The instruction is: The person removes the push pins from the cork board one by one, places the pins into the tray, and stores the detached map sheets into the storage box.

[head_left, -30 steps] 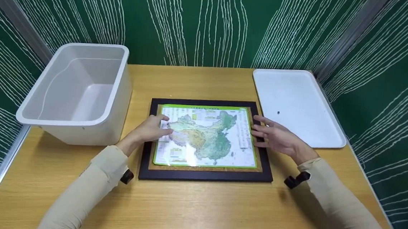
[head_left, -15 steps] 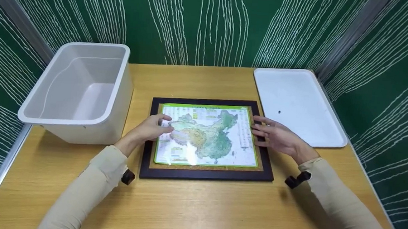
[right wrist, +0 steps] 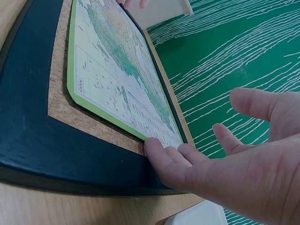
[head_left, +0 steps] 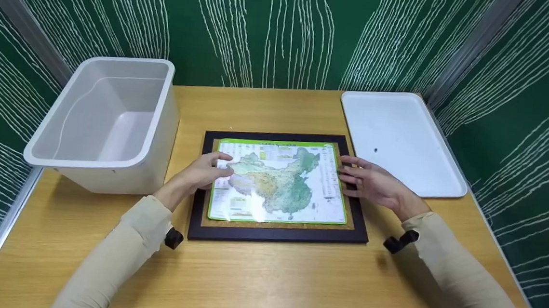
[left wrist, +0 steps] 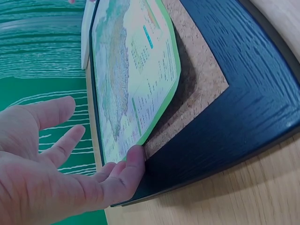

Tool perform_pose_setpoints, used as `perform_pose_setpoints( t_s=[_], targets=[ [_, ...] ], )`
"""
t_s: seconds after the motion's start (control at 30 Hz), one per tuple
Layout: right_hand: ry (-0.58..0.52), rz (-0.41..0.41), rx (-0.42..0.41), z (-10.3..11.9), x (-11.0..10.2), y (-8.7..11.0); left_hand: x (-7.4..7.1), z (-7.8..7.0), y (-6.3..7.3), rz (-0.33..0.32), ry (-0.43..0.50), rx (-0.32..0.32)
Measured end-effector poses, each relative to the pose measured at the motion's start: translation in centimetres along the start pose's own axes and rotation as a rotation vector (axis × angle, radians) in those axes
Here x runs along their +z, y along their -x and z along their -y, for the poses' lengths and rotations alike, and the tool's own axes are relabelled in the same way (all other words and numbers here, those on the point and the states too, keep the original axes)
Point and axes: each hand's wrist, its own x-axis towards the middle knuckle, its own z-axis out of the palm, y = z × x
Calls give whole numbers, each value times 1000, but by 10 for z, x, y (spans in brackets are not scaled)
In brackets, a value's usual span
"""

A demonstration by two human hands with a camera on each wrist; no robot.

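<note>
A flat map sheet [head_left: 272, 183] with a bright green border lies over a cork board [left wrist: 201, 79] set in a dark frame [head_left: 276, 236]. My left hand [head_left: 201, 170] is at the map's left edge, lower fingertips touching the border; its thumb and index finger spread apart over that side. Beneath the map's left side, a shadow falls on the cork in the left wrist view. My right hand [head_left: 374, 185] is at the opposite edge, with extended fingers and fingertips right at the green border. In the right wrist view, its thumb points away from the map.
Back left on the wooden table [head_left: 265, 284] stands a deep white bin [head_left: 161, 117]. A shallow white tray [head_left: 401, 134] with a small dark spot lies at the back right. Green walls [head_left: 302, 30] with white streaks enclose the table's back and sides.
My left index finger has shifted slightly right over the map. The right hand, map and frame stay practically where they were.
</note>
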Motion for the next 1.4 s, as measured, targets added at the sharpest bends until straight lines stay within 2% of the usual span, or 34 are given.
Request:
perform_pose_setpoints(
  t_s=[0.33, 0.47, 0.67, 0.83, 0.97, 1.4],
  targets=[
    [-94, -66, 26, 0, -3, 0, -1, 0, 1, -32, 45, -50],
    [-82, -41, 28, -1, -3, -1, 0, 1, 2, -21, 79, -58],
    [-52, -8, 27, -3, 1, -3, 1, -1, 4, 29, 200, -72],
    [-64, 2, 64, -4, 4, -1, -2, -5, 5, 38, 289, -21],
    [-53, 14, 104, -5, 6, 1, -5, -8, 4, 6, 321, 24],
    [-54, 99, 101, -3, 5, 5, -8, -14, 8, -9, 139, -20]
  ],
)
